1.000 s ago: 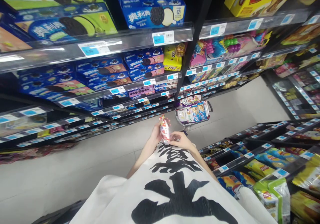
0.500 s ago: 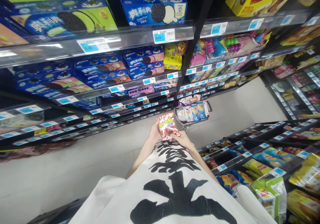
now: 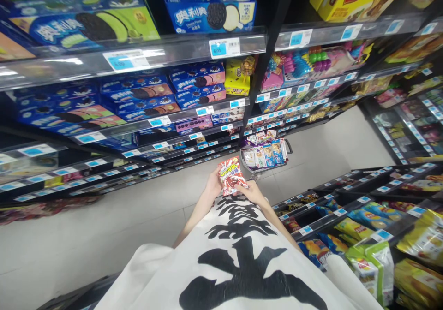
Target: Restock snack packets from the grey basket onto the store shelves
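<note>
Between my two hands, in front of my body, is a red and white candy packet (image 3: 231, 174) with yellow lettering on its face. My left hand (image 3: 213, 181) is closed on its left edge. At the lower right corner, my right hand (image 3: 251, 190) grips it with the thumb on top. The fingers behind the packet are hidden. Just beyond the packet, a shopping basket (image 3: 256, 168) stands on the floor, filled with several snack packs (image 3: 269, 154) in blue and white.
Blue cookie boxes (image 3: 211, 17) fill the tall shelves (image 3: 173, 42) ahead and to the left. On the right a lower shelf (image 3: 367, 241) carries bagged chips (image 3: 360, 229). A grey tiled floor (image 3: 148, 227) runs between the shelves.
The view has shifted very slightly. Both hands keep their hold on the packet, which tilts a little differently.
</note>
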The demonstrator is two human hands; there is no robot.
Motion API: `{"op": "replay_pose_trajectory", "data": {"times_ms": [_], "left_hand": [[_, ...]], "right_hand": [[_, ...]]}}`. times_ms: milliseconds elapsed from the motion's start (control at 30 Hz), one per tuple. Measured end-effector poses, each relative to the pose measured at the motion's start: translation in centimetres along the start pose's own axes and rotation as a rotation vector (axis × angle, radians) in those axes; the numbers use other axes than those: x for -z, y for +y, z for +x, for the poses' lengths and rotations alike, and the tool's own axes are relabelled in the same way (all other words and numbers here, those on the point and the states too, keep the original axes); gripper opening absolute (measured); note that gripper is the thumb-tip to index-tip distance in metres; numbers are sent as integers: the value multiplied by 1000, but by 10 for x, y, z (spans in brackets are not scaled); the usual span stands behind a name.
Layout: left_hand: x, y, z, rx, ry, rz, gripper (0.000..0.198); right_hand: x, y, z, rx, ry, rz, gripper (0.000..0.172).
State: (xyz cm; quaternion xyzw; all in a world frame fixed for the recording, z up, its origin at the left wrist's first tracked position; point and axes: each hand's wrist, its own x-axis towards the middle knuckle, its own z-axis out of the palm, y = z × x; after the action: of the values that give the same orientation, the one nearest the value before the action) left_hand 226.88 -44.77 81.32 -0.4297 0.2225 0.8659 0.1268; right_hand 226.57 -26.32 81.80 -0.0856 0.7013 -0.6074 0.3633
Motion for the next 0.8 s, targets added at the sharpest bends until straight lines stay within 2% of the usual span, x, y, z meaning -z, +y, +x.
{"op": "replay_pose_trajectory", "data": {"times_ms": [300, 367, 467, 567, 667, 800], "left_hand": [[-4, 0, 2, -29, 31, 10, 22], [-5, 0, 3, -49, 30, 18, 22], [-3, 1, 6, -189, 24, 53, 13], [0, 2, 11, -325, 10, 179, 13], [-1, 3, 11, -362, -66, 386, 24], [-8, 5, 7, -282, -209, 681, 30]], "right_hand": [[1, 7, 1, 49, 13, -10, 45], [1, 12, 2, 38, 51, -5, 47], [3, 22, 6, 13, 179, 47, 52], [9, 30, 9, 2, 356, 86, 57], [16, 32, 7, 15, 464, 122, 59], [26, 31, 2, 28, 526, 118, 58]]}}
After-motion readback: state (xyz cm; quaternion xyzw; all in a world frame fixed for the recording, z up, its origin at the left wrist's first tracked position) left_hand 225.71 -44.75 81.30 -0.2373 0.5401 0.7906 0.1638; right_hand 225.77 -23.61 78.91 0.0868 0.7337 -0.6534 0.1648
